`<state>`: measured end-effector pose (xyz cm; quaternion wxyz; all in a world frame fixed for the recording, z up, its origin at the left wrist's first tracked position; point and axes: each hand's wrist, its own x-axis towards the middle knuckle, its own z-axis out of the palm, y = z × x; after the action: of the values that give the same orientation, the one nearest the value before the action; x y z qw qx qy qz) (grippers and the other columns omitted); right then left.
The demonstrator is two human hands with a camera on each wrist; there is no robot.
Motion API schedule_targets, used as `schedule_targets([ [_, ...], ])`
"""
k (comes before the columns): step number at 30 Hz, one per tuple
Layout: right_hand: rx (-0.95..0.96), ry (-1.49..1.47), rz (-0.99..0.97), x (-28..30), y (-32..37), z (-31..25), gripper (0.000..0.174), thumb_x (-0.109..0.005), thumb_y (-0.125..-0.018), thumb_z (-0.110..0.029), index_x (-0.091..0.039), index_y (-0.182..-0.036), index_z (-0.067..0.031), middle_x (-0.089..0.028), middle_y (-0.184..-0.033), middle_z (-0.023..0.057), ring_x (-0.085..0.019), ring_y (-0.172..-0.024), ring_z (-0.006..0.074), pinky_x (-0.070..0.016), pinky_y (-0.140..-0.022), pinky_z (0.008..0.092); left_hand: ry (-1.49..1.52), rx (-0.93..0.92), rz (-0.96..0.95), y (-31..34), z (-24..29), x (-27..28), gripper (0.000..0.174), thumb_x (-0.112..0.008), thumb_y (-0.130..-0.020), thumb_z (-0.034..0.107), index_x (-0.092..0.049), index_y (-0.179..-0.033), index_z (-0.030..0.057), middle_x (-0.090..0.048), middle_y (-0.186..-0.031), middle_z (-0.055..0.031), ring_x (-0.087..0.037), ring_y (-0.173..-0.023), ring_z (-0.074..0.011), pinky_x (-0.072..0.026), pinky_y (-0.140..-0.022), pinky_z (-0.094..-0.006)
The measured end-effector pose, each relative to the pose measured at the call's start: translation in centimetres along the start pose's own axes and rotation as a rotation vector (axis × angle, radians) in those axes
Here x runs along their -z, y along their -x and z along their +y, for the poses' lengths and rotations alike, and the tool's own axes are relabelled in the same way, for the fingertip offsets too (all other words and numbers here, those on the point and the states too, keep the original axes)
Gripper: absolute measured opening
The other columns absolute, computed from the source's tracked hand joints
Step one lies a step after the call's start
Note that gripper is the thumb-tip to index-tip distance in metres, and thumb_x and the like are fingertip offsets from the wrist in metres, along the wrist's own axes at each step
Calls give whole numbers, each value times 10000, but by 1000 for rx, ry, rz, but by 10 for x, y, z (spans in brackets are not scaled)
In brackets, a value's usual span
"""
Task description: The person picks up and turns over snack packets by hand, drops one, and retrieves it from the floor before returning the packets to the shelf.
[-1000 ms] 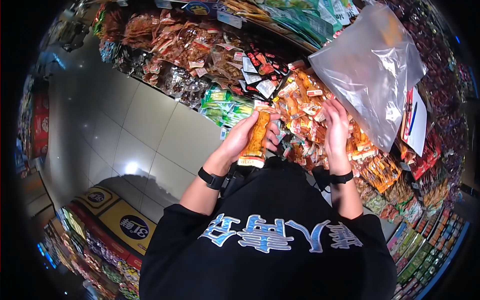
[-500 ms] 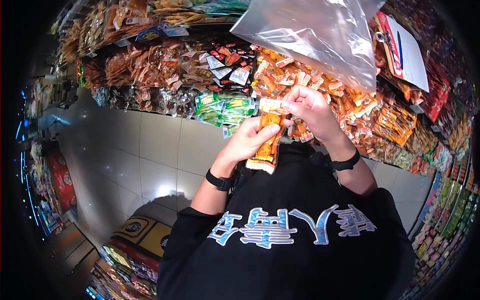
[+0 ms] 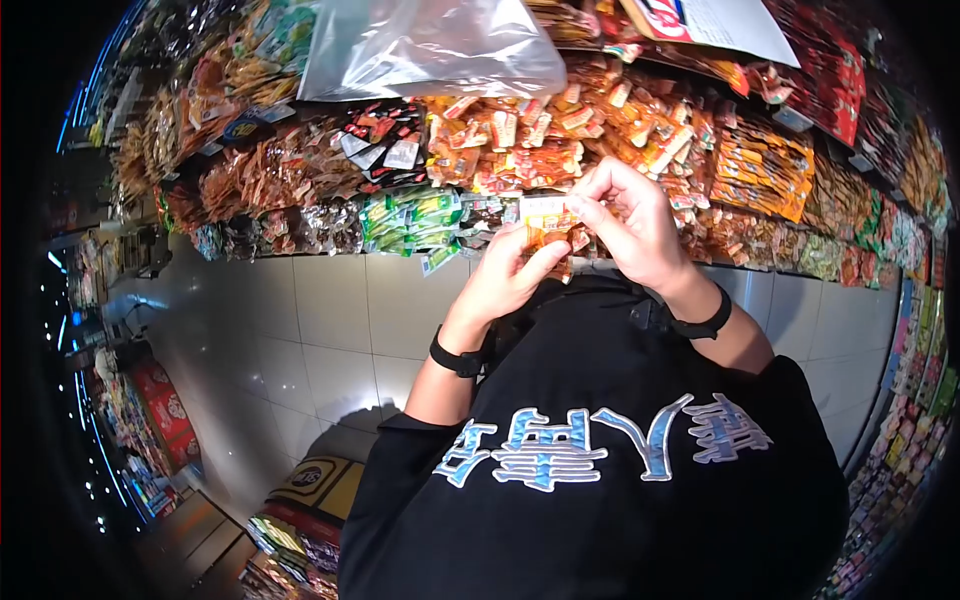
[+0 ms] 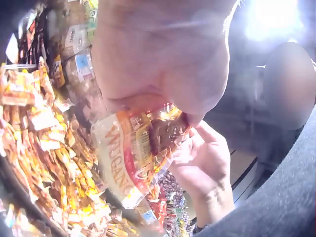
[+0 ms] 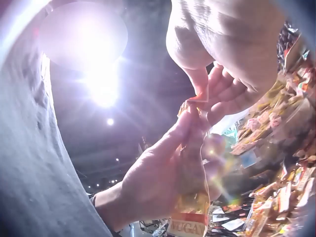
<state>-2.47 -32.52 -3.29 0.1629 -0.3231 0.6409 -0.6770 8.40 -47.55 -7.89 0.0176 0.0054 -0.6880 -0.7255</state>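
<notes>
In front of the chest, both hands are on one clear snack packet [image 3: 546,213] with orange-brown food inside and a pale printed end. My left hand [image 3: 497,277] grips its body, thumb across the front. The thumb and fingers of my right hand [image 3: 640,228] pinch the upper end at its right corner. Lettering runs along one end of the packet [image 4: 121,160] in the left wrist view, where the palm hides the rest. From the right wrist, the left hand [image 5: 153,180] wraps the packet's middle, and the right fingertips pinch its top edge.
Piled bins of similar orange packets [image 3: 640,120] lie just beyond the hands, green packets [image 3: 410,220] to their left. A large clear plastic bag [image 3: 430,50] lies over the far bins. A clipboard with paper [image 3: 715,25] sits at the back right. Tiled floor [image 3: 330,300] shows at left.
My right hand came in from over the bins and took the packet's top end. The packet has tilted, showing less of its length. The head view has turned, shifting the bag leftward.
</notes>
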Motion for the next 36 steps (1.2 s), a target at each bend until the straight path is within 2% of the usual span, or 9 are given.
schedule_targets([
  [6,-100,5,192,72,45,9,64,-560,-935,-15,-509,-897,-23,-552,-854,9,-501,-773,39,-426,-715,214,131,175,-46,-9,-32,-62,236,-619,-934,147,-557,-1096,-13,-613,-945,-42,-564,-809,-76,-490,-723,-240],
  [10,-242,53,150,104,64,39,82,-578,-935,-41,-543,-1001,-8,-594,-935,30,-568,-878,80,-457,-799,239,170,336,10,-13,-46,-69,189,-580,-958,118,-565,-1115,13,-615,-921,-10,-572,-799,-61,-485,-688,-218],
  [13,-320,167,142,112,78,59,184,-624,-914,-112,-558,-1057,-17,-650,-1000,79,-638,-934,164,-500,-822,296,223,412,247,-19,-50,-50,187,-536,-980,165,-559,-1103,26,-631,-960,-20,-605,-821,-90,-502,-711,-249],
  [20,-486,180,173,121,100,86,177,-629,-912,-123,-583,-1037,-6,-647,-965,70,-630,-891,144,-503,-804,283,291,317,716,-69,-65,54,192,-527,-974,185,-561,-1102,46,-621,-979,-51,-625,-859,-149,-494,-722,-273],
  [24,-513,150,347,121,109,101,177,-638,-905,-119,-595,-1035,-7,-655,-936,70,-635,-882,144,-511,-798,290,251,192,544,-126,-94,118,300,-461,-991,319,-511,-1163,78,-611,-1061,-96,-584,-1035,-230,-453,-829,-397],
  [27,-572,244,399,125,114,106,166,-641,-904,-116,-602,-1029,-13,-649,-960,53,-626,-895,126,-503,-818,280,261,367,651,-152,-118,145,443,-434,-988,434,-453,-1238,69,-584,-1180,-154,-609,-984,-288,-451,-896,-424],
  [28,-585,242,414,127,120,110,158,-638,-908,-112,-606,-1029,-15,-642,-977,31,-613,-909,104,-493,-837,263,333,429,481,-156,-150,182,469,-420,-985,457,-424,-1265,80,-575,-1190,-169,-605,-991,-310,-473,-863,-413],
  [33,-450,191,592,150,150,147,141,-669,-874,-93,-588,-958,-15,-638,-865,44,-606,-784,115,-500,-730,267,318,461,488,-158,-120,146,463,-398,-993,447,-372,-1354,157,-611,-1167,-182,-617,-919,-254,-474,-762,-336],
  [36,-439,332,637,175,161,153,145,-681,-863,-106,-597,-938,-15,-636,-826,43,-605,-765,112,-499,-718,266,303,471,514,-152,-112,134,472,-412,-998,416,-359,-1352,109,-653,-1084,-160,-625,-845,-223,-472,-744,-307],
])
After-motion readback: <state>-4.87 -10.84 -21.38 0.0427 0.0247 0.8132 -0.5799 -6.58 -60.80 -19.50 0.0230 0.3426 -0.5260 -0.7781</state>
